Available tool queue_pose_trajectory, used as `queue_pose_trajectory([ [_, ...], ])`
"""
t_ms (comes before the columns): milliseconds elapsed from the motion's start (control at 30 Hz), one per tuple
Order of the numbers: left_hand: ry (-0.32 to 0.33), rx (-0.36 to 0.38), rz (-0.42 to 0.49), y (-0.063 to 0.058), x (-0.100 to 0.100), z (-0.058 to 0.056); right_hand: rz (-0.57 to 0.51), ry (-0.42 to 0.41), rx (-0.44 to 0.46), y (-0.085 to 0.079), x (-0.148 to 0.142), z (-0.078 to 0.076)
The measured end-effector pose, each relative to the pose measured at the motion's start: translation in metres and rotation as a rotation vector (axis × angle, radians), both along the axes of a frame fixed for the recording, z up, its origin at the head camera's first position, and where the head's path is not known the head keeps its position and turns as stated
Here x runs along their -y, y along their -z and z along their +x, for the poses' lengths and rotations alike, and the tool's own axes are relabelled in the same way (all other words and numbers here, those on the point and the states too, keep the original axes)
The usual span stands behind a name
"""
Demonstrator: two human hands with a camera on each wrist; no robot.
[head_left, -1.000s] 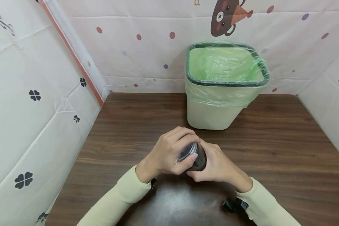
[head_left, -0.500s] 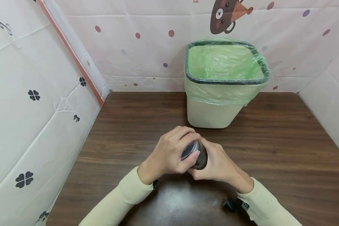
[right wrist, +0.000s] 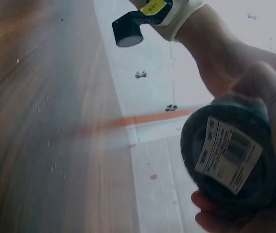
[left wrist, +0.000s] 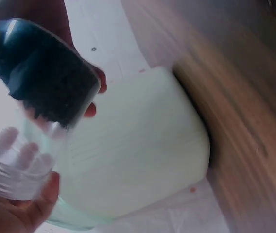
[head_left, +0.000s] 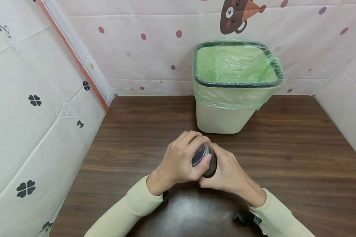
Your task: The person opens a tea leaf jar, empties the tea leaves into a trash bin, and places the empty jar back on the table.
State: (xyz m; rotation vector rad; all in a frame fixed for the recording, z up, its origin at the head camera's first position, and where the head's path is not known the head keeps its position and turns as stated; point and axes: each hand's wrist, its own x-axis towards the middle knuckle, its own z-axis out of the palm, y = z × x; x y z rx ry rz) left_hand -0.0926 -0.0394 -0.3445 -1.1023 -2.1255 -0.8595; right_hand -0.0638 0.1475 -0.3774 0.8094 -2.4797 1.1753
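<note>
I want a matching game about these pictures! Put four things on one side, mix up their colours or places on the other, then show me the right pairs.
Column one
1. Left hand
2. Bin liner
3. Paper label
4. Right hand

Column two
A. stuck on the round bottom of the jar
B. holding the jar at its dark end
C. holding the jar at its clear end
D. green, folded over the rim of the bin

Right pairs: 1-C, 2-D, 3-A, 4-B
</note>
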Motion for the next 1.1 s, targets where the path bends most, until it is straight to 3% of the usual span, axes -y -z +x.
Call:
queue_pose_trajectory([
  [333, 0.204, -0.153, 0.076, -0.002, 0.003, -0.001, -0.040, -0.180, 0.080, -0.005, -0.005, -0.005],
  [500, 0.442, -0.226, 0.005, -0.008, 0.005, -0.003, -0.101, -0.382, 0.106, -0.007, -0.009, -0.010],
  [567, 0.505, -0.257, -0.027, -0.010, 0.005, -0.003, -0.117, -0.438, 0.147, -0.008, -0.011, -0.010],
  [633, 0.499, -0.282, -0.042, -0.010, 0.003, -0.003, -0.111, -0.437, 0.184, -0.010, -0.012, -0.008],
  [833, 0.394, -0.254, 0.011, -0.002, 0.000, -0.001, -0.073, -0.304, 0.249, -0.008, -0.011, 0.001],
  [1100, 0.179, -0.114, 0.083, 0.011, -0.007, 0.000, -0.011, -0.061, 0.174, -0.001, -0.002, 0.003],
])
